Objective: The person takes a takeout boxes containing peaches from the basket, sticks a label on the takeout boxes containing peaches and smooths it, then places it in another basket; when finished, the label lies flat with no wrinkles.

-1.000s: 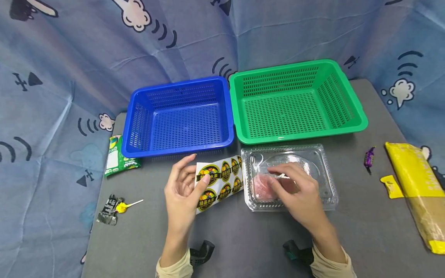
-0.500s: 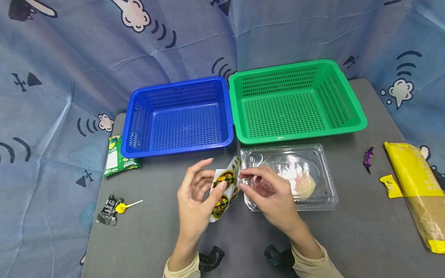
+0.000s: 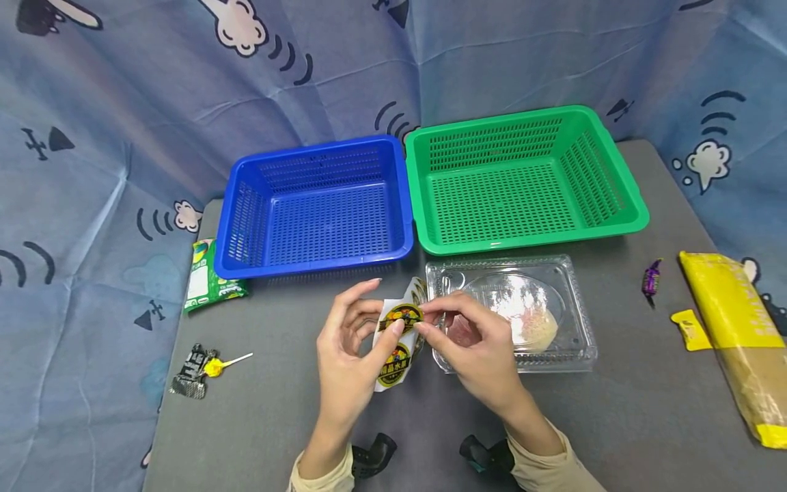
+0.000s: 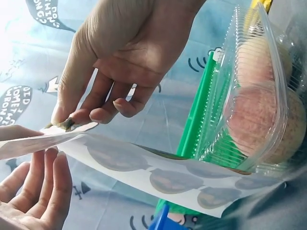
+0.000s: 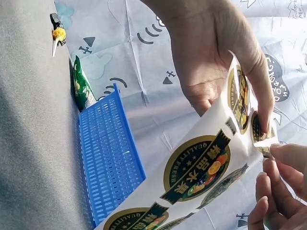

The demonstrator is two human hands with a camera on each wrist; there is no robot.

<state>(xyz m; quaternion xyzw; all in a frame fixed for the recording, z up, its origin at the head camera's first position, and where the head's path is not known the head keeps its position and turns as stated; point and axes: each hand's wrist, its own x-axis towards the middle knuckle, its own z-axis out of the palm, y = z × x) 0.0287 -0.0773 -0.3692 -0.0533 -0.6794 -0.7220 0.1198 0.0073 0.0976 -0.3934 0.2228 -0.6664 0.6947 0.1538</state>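
white paper sheet of round black-and-gold stickers (image 3: 396, 362): over grey worktop (image 3: 258, 424), between its side edges. left hand (image 3: 349, 348) pinches the sheet's left side, right hand (image 3: 482, 342) its right; both equally near.

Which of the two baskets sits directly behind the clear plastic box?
The green basket, on the right; its front rim lies just beyond the clear plastic box. The blue basket stands to its left, beyond the left hand and sticker sheet.
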